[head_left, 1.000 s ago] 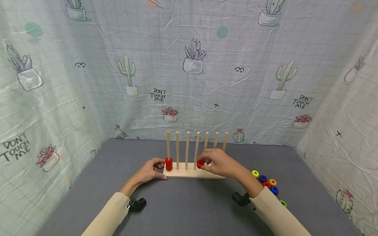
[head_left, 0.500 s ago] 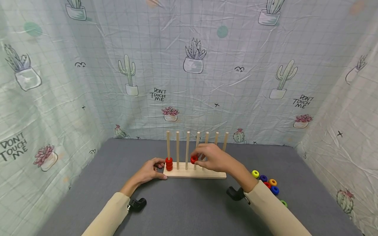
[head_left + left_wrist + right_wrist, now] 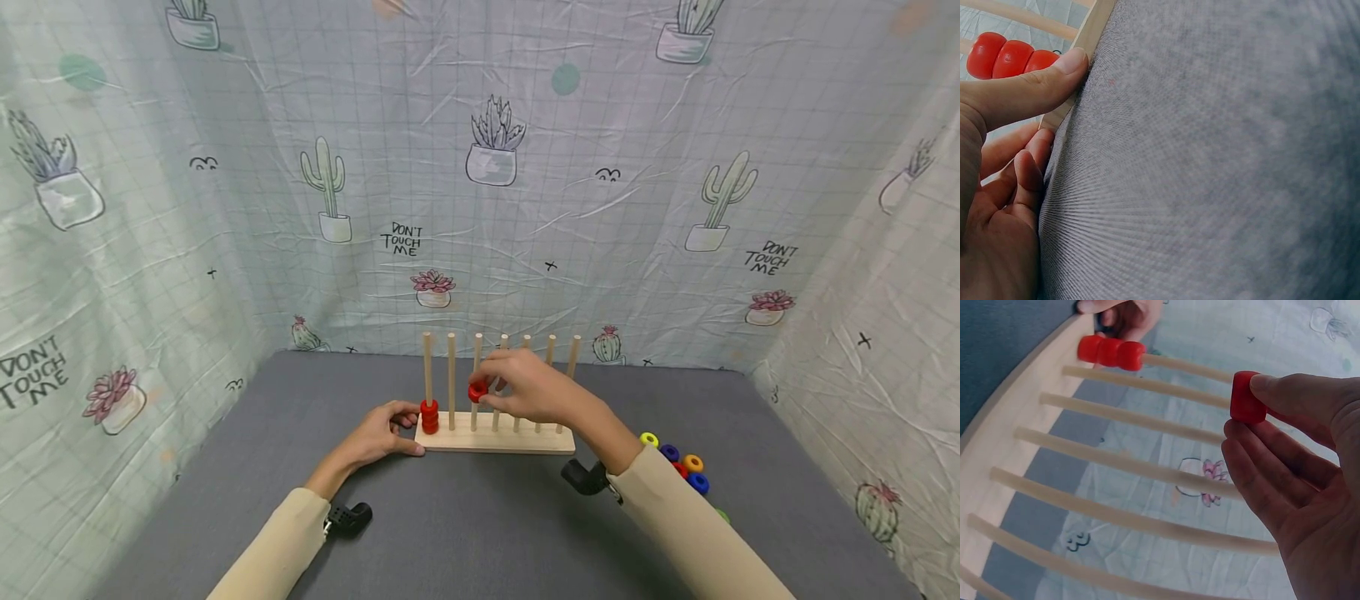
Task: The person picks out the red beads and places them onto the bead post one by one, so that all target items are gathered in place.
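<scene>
A wooden peg rack with a row of upright pegs stands on the grey table. Three red beads are stacked on its leftmost peg; the same beads show in the left wrist view. At the rack's left end my left hand grips the base, thumb at the front edge and fingers behind. My right hand pinches another red bead between thumb and fingertips. In the head view this bead overlaps the third peg from the left, partway up and above the base.
Right of the rack lies a loose group of beads: yellow, purple, orange, blue, a red one and a green one partly behind the right sleeve. A cactus-print curtain surrounds the table's back and sides.
My right hand has moved left and upward along the rack, carrying the pinched red bead past the nearer pegs. The left hand has stayed on the base.
</scene>
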### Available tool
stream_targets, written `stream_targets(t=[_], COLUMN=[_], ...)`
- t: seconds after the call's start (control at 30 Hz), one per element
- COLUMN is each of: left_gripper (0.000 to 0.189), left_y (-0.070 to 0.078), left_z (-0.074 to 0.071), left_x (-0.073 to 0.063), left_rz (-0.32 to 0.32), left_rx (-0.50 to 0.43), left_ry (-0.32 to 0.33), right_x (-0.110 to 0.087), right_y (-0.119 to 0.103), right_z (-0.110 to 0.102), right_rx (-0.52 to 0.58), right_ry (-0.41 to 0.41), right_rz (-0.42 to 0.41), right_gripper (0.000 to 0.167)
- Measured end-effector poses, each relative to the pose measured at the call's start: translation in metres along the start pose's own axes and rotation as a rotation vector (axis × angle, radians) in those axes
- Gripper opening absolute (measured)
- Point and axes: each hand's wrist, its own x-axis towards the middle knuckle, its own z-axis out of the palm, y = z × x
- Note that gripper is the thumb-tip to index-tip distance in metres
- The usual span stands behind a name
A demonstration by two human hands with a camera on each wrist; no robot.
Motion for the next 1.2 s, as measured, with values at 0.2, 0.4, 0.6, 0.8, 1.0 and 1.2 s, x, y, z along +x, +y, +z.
stream_targets(t=[0.2,0.4,0.6,0.8,1.0,1.2], left_gripper=[0.074,0.073,0.073,0.072,0.072,0.073], left_y=[0.0,-0.002,-0.001,0.001,-0.001,0.0], left_z=[0.0,0.0,0.0,-0.001,-0.001,-0.001], left_x=[0.0,0.0,0.0,0.0,0.001,0.0], left_rz=[-0.001,0.011,0.011,0.003,-0.002,-0.013], left_rx=[-0.011,-0.017,-0.016,-0.006,-0.006,0.0], left_ry=[-0.004,-0.009,-0.008,-0.006,-0.011,-0.01], right_x=[0.011,0.021,0.026,0.034,0.043,0.051], right_y=[-0.006,-0.012,-0.015,-0.018,-0.021,-0.023], right_z=[-0.009,-0.014,-0.019,-0.027,-0.037,-0.043], right_rx=[-0.024,-0.02,0.002,-0.017,-0.033,-0.025], right_ry=[0.007,0.003,0.011,0.041,0.047,0.049], right_rz=[-0.012,-0.015,-0.025,-0.038,-0.062,-0.075], right_gripper=[0.021,0.022,0.022,0.021,0.021,0.02])
